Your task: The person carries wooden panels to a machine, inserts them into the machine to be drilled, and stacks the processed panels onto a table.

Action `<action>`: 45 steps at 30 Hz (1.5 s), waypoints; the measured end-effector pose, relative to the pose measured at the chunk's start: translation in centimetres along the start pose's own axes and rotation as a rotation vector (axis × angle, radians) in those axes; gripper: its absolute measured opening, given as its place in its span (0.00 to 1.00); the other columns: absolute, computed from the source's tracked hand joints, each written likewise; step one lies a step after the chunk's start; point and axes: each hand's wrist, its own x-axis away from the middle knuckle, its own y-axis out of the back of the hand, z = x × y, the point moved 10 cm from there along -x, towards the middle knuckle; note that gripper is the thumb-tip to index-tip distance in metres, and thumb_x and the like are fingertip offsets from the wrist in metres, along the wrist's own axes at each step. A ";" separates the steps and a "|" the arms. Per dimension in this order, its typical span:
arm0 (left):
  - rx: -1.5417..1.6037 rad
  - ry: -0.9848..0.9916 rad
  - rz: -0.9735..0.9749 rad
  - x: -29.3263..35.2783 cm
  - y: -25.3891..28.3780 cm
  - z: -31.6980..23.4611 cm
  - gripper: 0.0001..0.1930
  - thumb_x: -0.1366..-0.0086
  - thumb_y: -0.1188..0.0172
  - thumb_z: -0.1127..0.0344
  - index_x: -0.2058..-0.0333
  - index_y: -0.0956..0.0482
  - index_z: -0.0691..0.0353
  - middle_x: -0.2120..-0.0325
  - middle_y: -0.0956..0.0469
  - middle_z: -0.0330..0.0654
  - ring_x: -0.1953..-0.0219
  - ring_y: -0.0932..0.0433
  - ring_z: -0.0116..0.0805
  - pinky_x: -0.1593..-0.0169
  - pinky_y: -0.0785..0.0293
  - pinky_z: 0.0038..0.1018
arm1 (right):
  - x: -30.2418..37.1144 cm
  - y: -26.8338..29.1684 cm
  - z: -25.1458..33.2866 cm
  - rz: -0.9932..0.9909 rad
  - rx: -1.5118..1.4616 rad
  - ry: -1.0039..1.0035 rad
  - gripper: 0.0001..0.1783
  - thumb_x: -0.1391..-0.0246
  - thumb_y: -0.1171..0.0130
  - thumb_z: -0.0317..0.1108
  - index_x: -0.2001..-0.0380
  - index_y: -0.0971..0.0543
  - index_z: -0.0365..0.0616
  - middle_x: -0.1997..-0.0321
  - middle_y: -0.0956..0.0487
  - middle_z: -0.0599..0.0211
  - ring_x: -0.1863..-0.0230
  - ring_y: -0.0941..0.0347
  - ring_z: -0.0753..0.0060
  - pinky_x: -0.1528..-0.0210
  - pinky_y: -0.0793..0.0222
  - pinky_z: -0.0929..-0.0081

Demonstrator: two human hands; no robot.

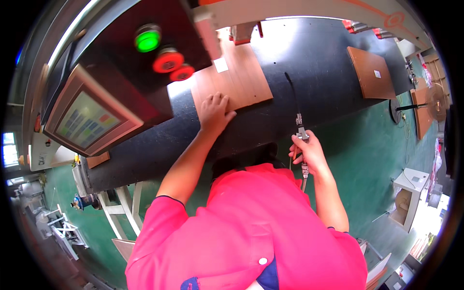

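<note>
My left hand (215, 114) lies flat with fingers spread on the near edge of a wood-grain panel (246, 77). This panel rests on a black worktable (309, 58) and carries a white label (221, 65) toward its far part. In my right hand (310, 152) is a metal air blow gun (301, 132), my fingers wrapped round its body. Its thin nozzle points away from me over the table's near edge, and a hose runs down from its lower end. The blow gun is apart from the panel.
At the left stands a control box with a touchscreen (87, 121), a lit green button (147, 38) and red buttons (168, 61). Another brown panel (371, 73) lies at the table's right end. A pedestal fan (435, 102) and a white cabinet (410, 198) stand on the green floor.
</note>
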 end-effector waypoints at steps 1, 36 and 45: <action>-0.009 0.003 0.013 -0.5 -0.5 0.0 0.32 0.48 0.32 0.53 0.46 0.28 0.61 0.45 0.30 0.48 0.44 0.33 0.52 0.42 0.35 0.42 | -0.2 1.0 0.4 0.005 0.004 0.001 0.13 0.40 0.42 0.37 0.63 0.33 0.42 0.75 0.24 0.63 0.77 0.23 0.73 0.85 0.30 0.82; -0.048 0.139 -0.007 0.5 -0.7 -0.5 0.29 0.49 0.31 0.56 0.49 0.26 0.55 0.43 0.32 0.44 0.40 0.34 0.50 0.39 0.38 0.43 | -1.6 1.7 17.2 0.142 -0.188 0.425 0.22 0.37 0.49 0.54 0.68 0.31 0.44 0.75 0.22 0.64 0.76 0.20 0.70 0.87 0.40 0.85; 0.095 0.402 -0.168 11.2 3.4 3.0 0.30 0.39 0.40 0.50 0.43 0.33 0.59 0.40 0.36 0.48 0.39 0.38 0.50 0.35 0.45 0.44 | -1.3 -2.6 8.3 0.295 -0.045 0.202 0.18 0.33 0.53 0.45 0.63 0.30 0.38 0.68 0.20 0.54 0.70 0.20 0.67 0.82 0.25 0.78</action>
